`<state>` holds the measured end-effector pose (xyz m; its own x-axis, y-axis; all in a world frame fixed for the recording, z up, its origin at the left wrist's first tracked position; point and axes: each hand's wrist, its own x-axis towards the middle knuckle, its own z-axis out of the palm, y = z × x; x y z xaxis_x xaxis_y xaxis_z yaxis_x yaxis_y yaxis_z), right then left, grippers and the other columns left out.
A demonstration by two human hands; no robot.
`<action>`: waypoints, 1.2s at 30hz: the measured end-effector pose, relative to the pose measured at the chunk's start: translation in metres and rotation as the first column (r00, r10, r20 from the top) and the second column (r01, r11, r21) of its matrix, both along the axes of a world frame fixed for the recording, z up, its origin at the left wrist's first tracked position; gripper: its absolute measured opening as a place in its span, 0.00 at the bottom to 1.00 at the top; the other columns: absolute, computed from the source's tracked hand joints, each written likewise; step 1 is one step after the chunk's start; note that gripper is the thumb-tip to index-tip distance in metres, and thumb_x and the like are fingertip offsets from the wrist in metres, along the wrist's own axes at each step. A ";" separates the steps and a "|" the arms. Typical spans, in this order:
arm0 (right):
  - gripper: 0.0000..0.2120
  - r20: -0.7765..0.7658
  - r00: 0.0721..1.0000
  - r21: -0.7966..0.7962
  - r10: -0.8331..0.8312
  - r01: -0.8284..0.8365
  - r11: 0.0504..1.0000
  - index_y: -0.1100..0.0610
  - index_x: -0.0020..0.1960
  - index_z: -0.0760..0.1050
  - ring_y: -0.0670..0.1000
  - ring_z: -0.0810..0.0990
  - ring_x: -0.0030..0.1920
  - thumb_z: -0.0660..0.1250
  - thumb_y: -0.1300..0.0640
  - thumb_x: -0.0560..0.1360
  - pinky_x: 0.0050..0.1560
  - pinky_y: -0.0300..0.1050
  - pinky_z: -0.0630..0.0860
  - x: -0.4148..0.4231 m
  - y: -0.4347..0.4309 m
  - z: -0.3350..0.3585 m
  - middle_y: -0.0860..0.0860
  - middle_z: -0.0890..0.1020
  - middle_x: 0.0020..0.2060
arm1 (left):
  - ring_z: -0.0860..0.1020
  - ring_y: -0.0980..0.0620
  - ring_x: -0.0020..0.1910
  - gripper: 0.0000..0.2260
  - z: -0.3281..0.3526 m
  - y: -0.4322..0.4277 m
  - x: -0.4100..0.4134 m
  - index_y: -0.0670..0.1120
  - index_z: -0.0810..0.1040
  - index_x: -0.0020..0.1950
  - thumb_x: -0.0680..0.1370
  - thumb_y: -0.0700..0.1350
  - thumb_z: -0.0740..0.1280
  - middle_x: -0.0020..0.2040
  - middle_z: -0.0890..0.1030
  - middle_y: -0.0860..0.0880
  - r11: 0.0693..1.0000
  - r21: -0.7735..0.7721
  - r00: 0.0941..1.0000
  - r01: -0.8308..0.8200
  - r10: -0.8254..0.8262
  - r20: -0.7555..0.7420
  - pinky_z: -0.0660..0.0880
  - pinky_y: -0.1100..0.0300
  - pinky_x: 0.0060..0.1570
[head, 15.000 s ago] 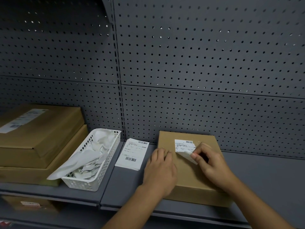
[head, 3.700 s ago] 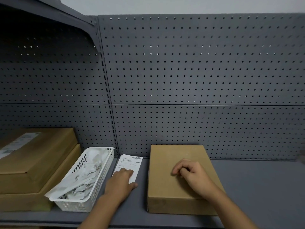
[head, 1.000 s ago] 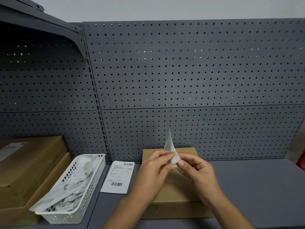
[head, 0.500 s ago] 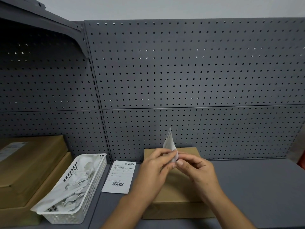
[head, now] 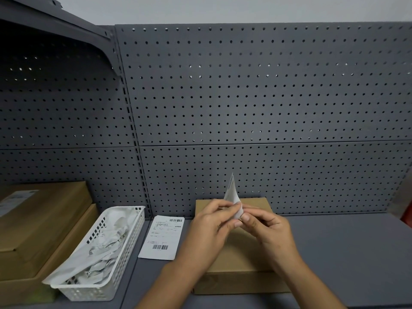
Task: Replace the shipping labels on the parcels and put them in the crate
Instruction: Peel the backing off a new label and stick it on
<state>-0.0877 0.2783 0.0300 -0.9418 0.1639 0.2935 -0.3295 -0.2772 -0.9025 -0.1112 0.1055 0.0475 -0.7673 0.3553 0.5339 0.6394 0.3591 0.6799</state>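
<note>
Low in the frame's centre, the left hand [head: 209, 226] and right hand [head: 266, 229] are both pinching the bottom of a thin label [head: 232, 194] above the parcel [head: 243, 266]; it is looking featherlight, floppy, probably sticky, best gripped by its edges.

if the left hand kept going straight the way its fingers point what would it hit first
Most likely the right hand: the left hand points rightward at it, and both pinch the same shipping label over the parcel. The two look nearly touching, though depth is unclear.
</note>
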 end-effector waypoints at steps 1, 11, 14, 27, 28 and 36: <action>0.07 0.002 1.000 0.002 -0.001 0.001 1.000 0.62 0.47 0.87 0.60 0.85 0.58 0.73 0.64 0.72 0.54 0.48 0.84 0.000 0.000 0.000 0.60 0.87 0.55 | 0.78 0.59 0.63 0.16 0.000 0.000 0.000 0.53 0.81 0.69 0.80 0.47 0.72 0.61 0.78 0.61 1.000 -0.002 1.000 0.000 0.000 -0.002 0.77 0.61 0.61; 0.07 -0.014 0.999 0.068 -0.038 0.038 0.997 0.62 0.48 0.87 0.61 0.85 0.59 0.73 0.63 0.72 0.60 0.58 0.82 0.000 0.002 -0.002 0.59 0.87 0.54 | 0.77 0.61 0.63 0.16 0.000 -0.001 -0.001 0.56 0.81 0.69 0.81 0.48 0.71 0.62 0.78 0.61 0.999 -0.050 0.999 0.013 -0.014 -0.029 0.75 0.65 0.62; 0.06 -0.013 0.999 0.084 -0.043 0.044 0.996 0.62 0.48 0.87 0.60 0.85 0.59 0.74 0.63 0.72 0.63 0.62 0.79 -0.001 0.001 -0.001 0.59 0.87 0.54 | 0.78 0.60 0.63 0.16 -0.001 0.000 -0.002 0.56 0.81 0.69 0.81 0.47 0.71 0.62 0.78 0.60 0.999 -0.047 0.999 0.015 -0.017 -0.031 0.75 0.64 0.62; 0.07 -0.041 0.999 0.101 -0.023 0.027 0.995 0.59 0.48 0.88 0.58 0.85 0.58 0.72 0.61 0.73 0.58 0.52 0.83 0.002 0.000 0.000 0.58 0.87 0.53 | 0.78 0.60 0.62 0.16 -0.004 -0.002 -0.004 0.58 0.80 0.69 0.81 0.48 0.70 0.62 0.78 0.60 0.996 -0.090 0.999 -0.002 -0.002 -0.051 0.76 0.65 0.60; 0.06 -0.038 0.999 0.104 -0.031 0.035 0.994 0.59 0.47 0.88 0.58 0.85 0.58 0.72 0.61 0.73 0.58 0.52 0.83 0.002 0.000 0.000 0.58 0.87 0.53 | 0.78 0.59 0.62 0.16 -0.005 -0.001 -0.004 0.58 0.80 0.69 0.81 0.47 0.71 0.62 0.78 0.60 0.996 -0.088 0.998 -0.002 -0.003 -0.055 0.76 0.65 0.60; 0.06 -0.051 0.998 0.085 -0.041 0.045 0.995 0.62 0.47 0.87 0.60 0.85 0.57 0.72 0.63 0.73 0.56 0.50 0.84 0.001 0.002 -0.004 0.59 0.87 0.53 | 0.79 0.59 0.61 0.16 -0.004 -0.001 -0.002 0.57 0.80 0.69 0.81 0.46 0.71 0.62 0.77 0.59 0.998 -0.065 0.998 0.024 -0.027 -0.055 0.77 0.62 0.60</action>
